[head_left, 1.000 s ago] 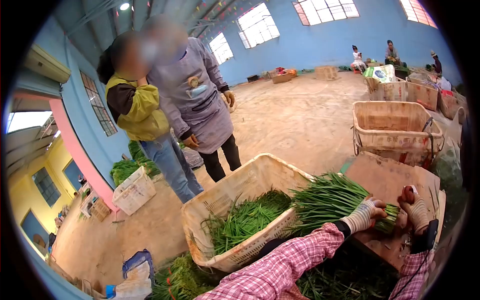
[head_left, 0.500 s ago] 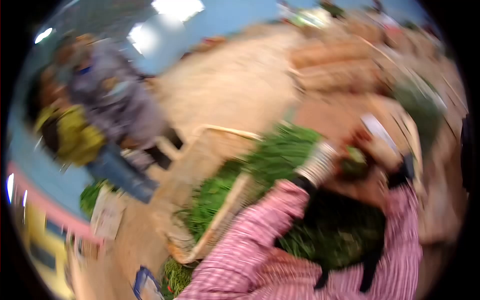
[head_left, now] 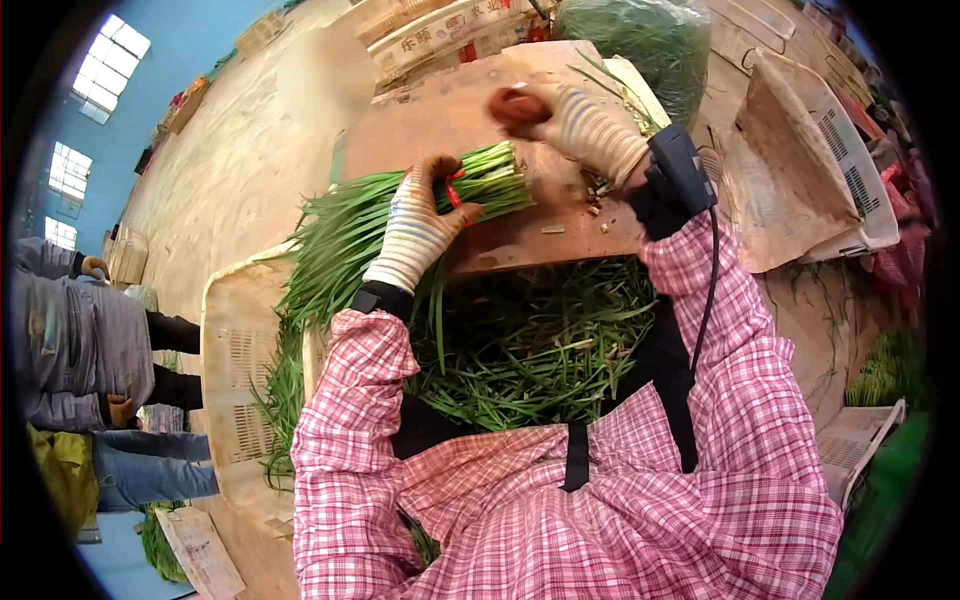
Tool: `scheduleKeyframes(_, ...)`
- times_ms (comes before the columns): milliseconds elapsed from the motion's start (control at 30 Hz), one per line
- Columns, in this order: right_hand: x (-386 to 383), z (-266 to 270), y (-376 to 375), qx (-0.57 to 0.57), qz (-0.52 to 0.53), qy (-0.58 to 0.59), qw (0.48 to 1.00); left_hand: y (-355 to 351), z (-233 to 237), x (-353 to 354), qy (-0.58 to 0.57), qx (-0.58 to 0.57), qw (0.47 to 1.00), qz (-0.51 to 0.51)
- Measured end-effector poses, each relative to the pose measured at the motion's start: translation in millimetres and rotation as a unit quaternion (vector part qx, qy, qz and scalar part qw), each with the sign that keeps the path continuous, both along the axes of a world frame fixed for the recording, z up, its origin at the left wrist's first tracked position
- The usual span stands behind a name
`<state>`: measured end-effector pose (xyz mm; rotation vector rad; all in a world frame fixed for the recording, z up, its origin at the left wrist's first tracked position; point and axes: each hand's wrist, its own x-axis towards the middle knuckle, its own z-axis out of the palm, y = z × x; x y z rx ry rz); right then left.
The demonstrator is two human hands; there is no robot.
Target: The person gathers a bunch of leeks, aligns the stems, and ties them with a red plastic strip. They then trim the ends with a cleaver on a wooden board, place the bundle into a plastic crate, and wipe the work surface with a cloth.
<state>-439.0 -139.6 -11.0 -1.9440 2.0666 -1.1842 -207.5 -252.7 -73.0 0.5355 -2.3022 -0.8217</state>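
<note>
**One bundle, two gloved hands**

One tight bundle of long green chive-like stalks (head_left: 400, 215) here, cut ends squared off, leafy tips fanning out over the one cream plastic basket (head_left: 235, 340). It's lying across the flat brown board surface (head_left: 520, 235). Left hand (head_left: 420, 225), in a striped knit glove, is wrapped firmly round the bundle near the cut end. Right hand (head_left: 580, 120) is curled closed on a small reddish-brown object (head_left: 518, 105); can't tell what it is. A heap of loose green stalks (head_left: 530, 340) sits below the board. Two people (head_left: 90, 400) stand off to the side.
</note>
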Motion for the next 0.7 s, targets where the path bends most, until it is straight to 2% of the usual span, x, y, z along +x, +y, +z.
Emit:
scheduleKeyframes(67, 17.0, -25.2, -6.6, -0.032, 0.113, -0.045, 0.992, 5.4, 7.8, -2.9, -0.011, 0.02, 1.0, 0.012)
scheduleKeyframes(100, 20.5, -19.4, -0.5, 0.1, 0.157, -0.013, 0.982, 15.0, 27.8, -1.6, -0.136, -0.106, 0.984, 0.039)
scheduleKeyframes(133, 15.6, -31.1, -6.1, 0.047, 0.152, -0.05, 0.986, 19.3, 27.2, 0.0, -0.169, -0.193, 0.965, 0.048)
scheduleKeyframes(200, -6.3, -30.7, -2.4, 0.115, 0.002, -0.007, 0.993, 24.4, 24.5, -2.9, -0.219, -0.362, 0.903, 0.071)
scheduleKeyframes(233, -5.9, -23.4, 5.2, 0.014, -0.043, -0.047, 0.998, 17.9, 23.2, -2.2, -0.252, -0.332, 0.907, 0.061)
scheduleKeyframes(267, -15.4, -9.1, 15.3, 0.037, -0.054, -0.021, 0.998, 6.7, 26.0, -4.0, -0.273, -0.297, 0.914, 0.042)
scheduleKeyframes(367, -36.0, -2.7, 25.2, -0.151, -0.023, -0.096, 0.984, -16.4, 58.5, -10.8, -0.296, -0.237, 0.925, -0.023)
scheduleKeyframes(400, -35.9, 6.8, 32.9, -0.195, -0.037, -0.081, 0.977, -27.9, 67.9, -9.8, -0.259, -0.184, 0.946, -0.06)
scheduleKeyframes(433, -36.5, 8.5, 30.9, -0.196, -0.011, -0.139, 0.971, -38.9, 85.9, -10.8, -0.284, -0.109, 0.946, -0.11)
scheduleKeyframes(467, -32.0, 7.6, 28.9, -0.19, 0.043, -0.169, 0.966, -46.0, 102.7, -12.6, -0.309, -0.031, 0.937, -0.16)
scheduleKeyframes(500, -12.2, 15.7, 29.9, -0.182, 0.096, -0.2, 0.958, -45.7, 113.4, -15.5, -0.285, 0.05, 0.933, -0.215)
scheduleKeyframes(533, 6.9, 23.1, 29.9, -0.173, 0.147, -0.231, 0.946, -46.2, 121.2, -20.4, -0.346, 0.084, 0.908, -0.222)
scheduleKeyframes(567, 22.0, 29.2, 25.1, -0.147, 0.196, -0.168, 0.955, -46.8, 127.3, -26.2, -0.404, 0.117, 0.878, -0.229)
scheduleKeyframes(600, 28.9, 21.8, 12.4, -0.137, 0.177, 0.0, 0.975, -46.2, 131.1, -30.0, -0.46, 0.151, 0.843, -0.235)
scheduleKeyframes(633, 27.6, 15.7, 15.4, 0.017, 0.161, -0.055, 0.985, -43.9, 131.7, -31.5, -0.45, 0.09, 0.849, -0.26)
scheduleKeyframes(667, 26.7, 10.4, 18.8, 0.171, 0.141, -0.107, 0.969, -46.3, 126.8, -29.9, -0.464, 0.133, 0.832, -0.272)
scheduleKeyframes(700, 13.8, -8.4, 20.5, 0.19, 0.13, -0.189, 0.955, -51.1, 119.1, -26.3, -0.473, 0.177, 0.816, -0.282)
